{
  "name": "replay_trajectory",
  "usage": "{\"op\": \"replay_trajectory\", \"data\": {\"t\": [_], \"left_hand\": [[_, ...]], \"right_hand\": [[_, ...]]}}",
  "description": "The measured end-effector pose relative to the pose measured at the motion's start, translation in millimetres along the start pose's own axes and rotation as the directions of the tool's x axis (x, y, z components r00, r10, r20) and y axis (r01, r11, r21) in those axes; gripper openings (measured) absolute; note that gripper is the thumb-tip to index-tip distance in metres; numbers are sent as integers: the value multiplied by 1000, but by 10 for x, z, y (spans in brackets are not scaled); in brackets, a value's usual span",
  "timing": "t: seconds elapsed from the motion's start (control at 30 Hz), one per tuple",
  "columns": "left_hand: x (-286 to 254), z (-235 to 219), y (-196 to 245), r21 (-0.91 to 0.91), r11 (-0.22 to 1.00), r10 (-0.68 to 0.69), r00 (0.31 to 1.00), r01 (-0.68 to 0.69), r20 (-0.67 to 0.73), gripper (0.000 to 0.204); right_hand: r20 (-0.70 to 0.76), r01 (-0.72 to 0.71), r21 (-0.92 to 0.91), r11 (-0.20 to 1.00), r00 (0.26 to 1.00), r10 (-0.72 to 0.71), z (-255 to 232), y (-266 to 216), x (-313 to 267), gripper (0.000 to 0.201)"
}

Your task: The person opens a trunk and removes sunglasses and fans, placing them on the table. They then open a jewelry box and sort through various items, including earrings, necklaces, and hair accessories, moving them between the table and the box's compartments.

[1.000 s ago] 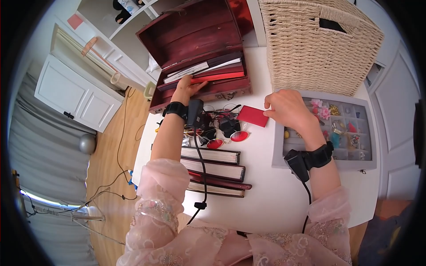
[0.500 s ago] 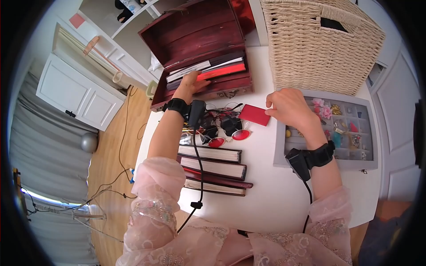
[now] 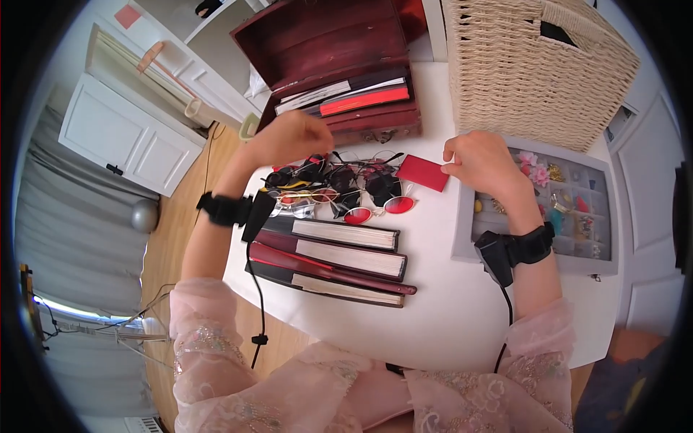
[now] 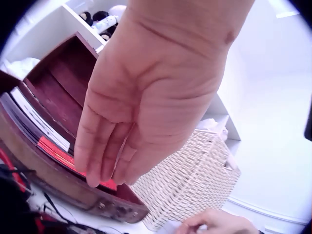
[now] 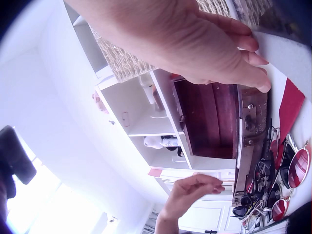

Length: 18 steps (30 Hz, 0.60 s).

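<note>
In the head view my left hand (image 3: 292, 137) is in the air in front of the open dark-red case (image 3: 375, 130), near the pile of glasses (image 3: 346, 177). Nothing shows in its loosely bent fingers; the left wrist view shows the bare palm (image 4: 146, 92). Inside the case stand several books or folders, one with a bright red edge (image 3: 364, 101). My right hand (image 3: 484, 162) is beside a flat red booklet or card (image 3: 422, 173) on the white table. The right wrist view has a fingertip (image 5: 263, 87) slightly apart from the red item.
Several thick books (image 3: 346, 256) lie in a row at the table's near left. A grey compartment box of jewellery (image 3: 462, 238) sits under and beside my right forearm. Behind it rises a tall woven basket (image 3: 534, 79). Cables hang from both wrist cameras.
My left hand has come out of the case and moved left and toward me, above the glasses. My right hand stays by the red item. The head view has shifted slightly.
</note>
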<state>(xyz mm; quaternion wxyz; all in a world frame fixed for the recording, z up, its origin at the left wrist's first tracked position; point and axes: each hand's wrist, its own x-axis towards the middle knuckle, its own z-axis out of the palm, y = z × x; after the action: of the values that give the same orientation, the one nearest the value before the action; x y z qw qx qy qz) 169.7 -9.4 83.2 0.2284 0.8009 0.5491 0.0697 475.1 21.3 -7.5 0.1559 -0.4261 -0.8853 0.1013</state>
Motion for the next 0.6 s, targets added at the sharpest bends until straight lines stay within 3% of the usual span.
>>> {"op": "replay_trajectory", "data": {"t": [0.1,0.17,0.3,0.37,0.43,0.6], "left_hand": [[-371,204,310,59,997,34,986,-44,165,11],[-563,396,268,120,983,111,972,-138,206,16],[-785,640,137,258,955,88,973,-144,215,27],[-839,730,63,253,964,18,975,-76,223,30],[-851,789,19,363,931,-54,972,-33,227,36],[-844,826,-16,339,939,-12,981,-56,195,38]], "right_hand": [[1,9,0,1000,1000,-9,14,15,3,16],[0,22,-12,1000,1000,-22,6,1,3,16],[-24,-6,20,1000,1000,7,-5,-13,1,15],[-19,-7,15,1000,1000,8,-12,-25,5,16],[-8,-21,11,1000,1000,21,-29,-38,2,16],[-16,-11,11,1000,1000,11,-3,-15,10,16]]}}
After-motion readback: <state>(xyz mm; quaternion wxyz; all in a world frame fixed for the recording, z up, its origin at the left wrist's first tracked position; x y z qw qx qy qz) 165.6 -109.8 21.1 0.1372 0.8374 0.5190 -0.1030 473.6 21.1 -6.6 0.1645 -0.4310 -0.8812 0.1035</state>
